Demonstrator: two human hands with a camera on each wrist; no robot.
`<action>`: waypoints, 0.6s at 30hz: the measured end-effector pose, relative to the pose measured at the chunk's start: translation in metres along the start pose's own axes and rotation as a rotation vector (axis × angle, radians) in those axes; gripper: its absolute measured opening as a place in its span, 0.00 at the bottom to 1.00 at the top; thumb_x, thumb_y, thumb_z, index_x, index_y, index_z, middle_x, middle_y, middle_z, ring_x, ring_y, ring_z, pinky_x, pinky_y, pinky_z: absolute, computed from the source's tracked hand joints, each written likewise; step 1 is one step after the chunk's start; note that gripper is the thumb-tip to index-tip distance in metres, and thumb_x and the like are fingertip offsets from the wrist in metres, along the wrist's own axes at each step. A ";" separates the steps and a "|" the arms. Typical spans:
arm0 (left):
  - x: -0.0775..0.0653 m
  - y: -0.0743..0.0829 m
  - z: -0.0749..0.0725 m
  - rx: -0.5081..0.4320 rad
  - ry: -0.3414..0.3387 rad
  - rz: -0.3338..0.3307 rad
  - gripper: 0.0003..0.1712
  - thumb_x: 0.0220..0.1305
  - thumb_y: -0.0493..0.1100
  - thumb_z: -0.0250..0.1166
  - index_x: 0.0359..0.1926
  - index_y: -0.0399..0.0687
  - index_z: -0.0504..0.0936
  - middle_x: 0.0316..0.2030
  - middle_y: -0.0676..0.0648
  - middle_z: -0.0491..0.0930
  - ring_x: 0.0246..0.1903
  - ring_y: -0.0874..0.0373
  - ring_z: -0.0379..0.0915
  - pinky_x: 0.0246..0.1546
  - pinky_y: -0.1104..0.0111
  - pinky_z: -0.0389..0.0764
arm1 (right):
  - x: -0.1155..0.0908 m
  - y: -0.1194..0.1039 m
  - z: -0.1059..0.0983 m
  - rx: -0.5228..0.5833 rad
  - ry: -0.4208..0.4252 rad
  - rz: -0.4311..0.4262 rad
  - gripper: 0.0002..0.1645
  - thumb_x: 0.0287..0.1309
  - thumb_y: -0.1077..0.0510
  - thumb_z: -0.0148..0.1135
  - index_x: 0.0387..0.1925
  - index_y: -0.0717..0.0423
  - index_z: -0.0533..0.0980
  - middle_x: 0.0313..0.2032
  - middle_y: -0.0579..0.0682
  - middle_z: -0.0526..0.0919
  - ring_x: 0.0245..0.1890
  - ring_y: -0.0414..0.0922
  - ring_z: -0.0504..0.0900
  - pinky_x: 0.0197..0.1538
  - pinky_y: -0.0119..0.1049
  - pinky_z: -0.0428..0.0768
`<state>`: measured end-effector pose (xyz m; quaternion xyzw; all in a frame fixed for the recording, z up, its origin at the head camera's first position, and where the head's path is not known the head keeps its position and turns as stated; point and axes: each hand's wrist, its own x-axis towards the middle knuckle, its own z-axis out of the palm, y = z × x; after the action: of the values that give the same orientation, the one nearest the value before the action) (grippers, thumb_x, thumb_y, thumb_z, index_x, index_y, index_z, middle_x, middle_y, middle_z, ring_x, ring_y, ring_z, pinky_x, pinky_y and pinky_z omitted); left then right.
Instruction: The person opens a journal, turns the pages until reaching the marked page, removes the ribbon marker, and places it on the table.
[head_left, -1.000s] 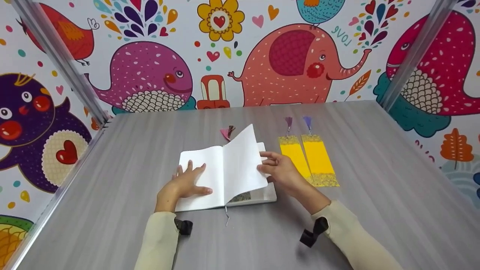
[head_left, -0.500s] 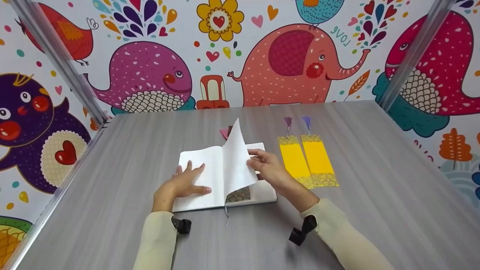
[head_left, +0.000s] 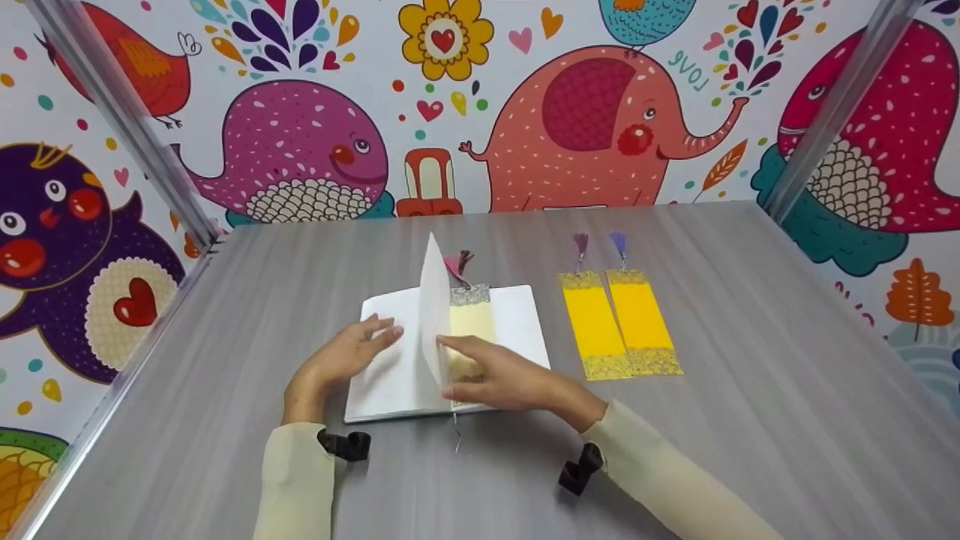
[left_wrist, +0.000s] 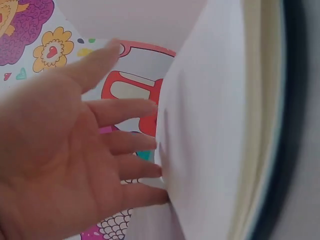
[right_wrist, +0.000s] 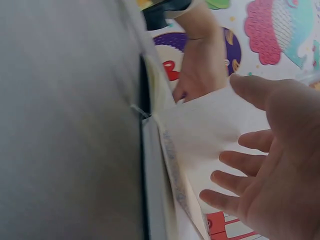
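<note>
An open white notebook (head_left: pixel 521 319) lies on the table, with one page (head_left: pixel 433 307) standing upright near the spine. On its right side lies a pale yellow bookmark (head_left: pixel 471 319) with glittery ends, its tassel sticking out past the top edge. My right hand (head_left: pixel 510 376) is over the bookmark, and its straight fingers touch the raised page; the right wrist view shows them spread along that page (right_wrist: pixel 200 135). Over the left side of the notebook, my left hand (head_left: pixel 337 358) has its fingers extended, tips close to the paper in the left wrist view.
Two bright yellow bookmarks, one (head_left: pixel 596 322) beside the other (head_left: pixel 643 319), lie right of the notebook with purple and blue tassels pointing away. A thin ribbon (head_left: pixel 457 433) hangs from the notebook's near edge. Cartoon-printed walls (head_left: pixel 517 22) enclose the grey table (head_left: pixel 225 337).
My right hand has swept the page leftward until it stands upright, uncovering the pale bookmark. My left hand has lifted from the left page and shifted slightly left.
</note>
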<state>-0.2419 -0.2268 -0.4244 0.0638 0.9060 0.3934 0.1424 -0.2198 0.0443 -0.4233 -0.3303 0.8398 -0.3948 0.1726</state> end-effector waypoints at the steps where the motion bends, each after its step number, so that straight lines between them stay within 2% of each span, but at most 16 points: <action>1: -0.001 0.001 -0.001 -0.039 0.014 -0.001 0.41 0.76 0.62 0.48 0.75 0.36 0.61 0.78 0.31 0.47 0.78 0.35 0.44 0.77 0.44 0.48 | 0.001 0.000 0.002 -0.058 -0.005 -0.005 0.45 0.65 0.47 0.65 0.77 0.51 0.57 0.76 0.52 0.61 0.74 0.51 0.64 0.75 0.51 0.65; 5: -0.005 0.007 -0.009 -0.167 0.067 0.012 0.43 0.78 0.64 0.40 0.77 0.35 0.54 0.78 0.33 0.48 0.79 0.38 0.41 0.78 0.46 0.46 | 0.004 0.001 0.010 -0.229 -0.016 -0.010 0.43 0.66 0.49 0.63 0.76 0.55 0.58 0.76 0.54 0.61 0.77 0.54 0.59 0.78 0.53 0.59; 8: -0.011 0.013 -0.016 -0.195 0.112 0.028 0.43 0.78 0.64 0.36 0.77 0.37 0.53 0.77 0.34 0.52 0.77 0.39 0.47 0.78 0.46 0.49 | 0.003 0.001 0.013 -0.314 -0.034 0.011 0.41 0.67 0.49 0.62 0.76 0.54 0.60 0.77 0.55 0.61 0.78 0.57 0.55 0.78 0.56 0.56; 13: -0.020 0.025 -0.024 -0.108 0.167 0.066 0.41 0.78 0.63 0.41 0.78 0.41 0.53 0.78 0.35 0.52 0.78 0.37 0.47 0.77 0.45 0.50 | 0.002 0.003 0.015 -0.407 -0.060 0.036 0.38 0.68 0.48 0.61 0.74 0.53 0.63 0.76 0.55 0.61 0.79 0.59 0.52 0.79 0.58 0.52; 18: -0.021 0.033 -0.019 0.038 0.143 0.023 0.39 0.76 0.62 0.49 0.78 0.49 0.57 0.79 0.37 0.48 0.78 0.36 0.42 0.76 0.42 0.48 | 0.003 0.005 0.017 -0.449 -0.082 0.047 0.37 0.68 0.47 0.60 0.74 0.50 0.64 0.76 0.54 0.62 0.79 0.59 0.52 0.79 0.60 0.51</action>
<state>-0.2277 -0.2219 -0.3840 0.0486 0.9203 0.3814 0.0717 -0.2141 0.0353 -0.4378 -0.3565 0.9064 -0.1800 0.1378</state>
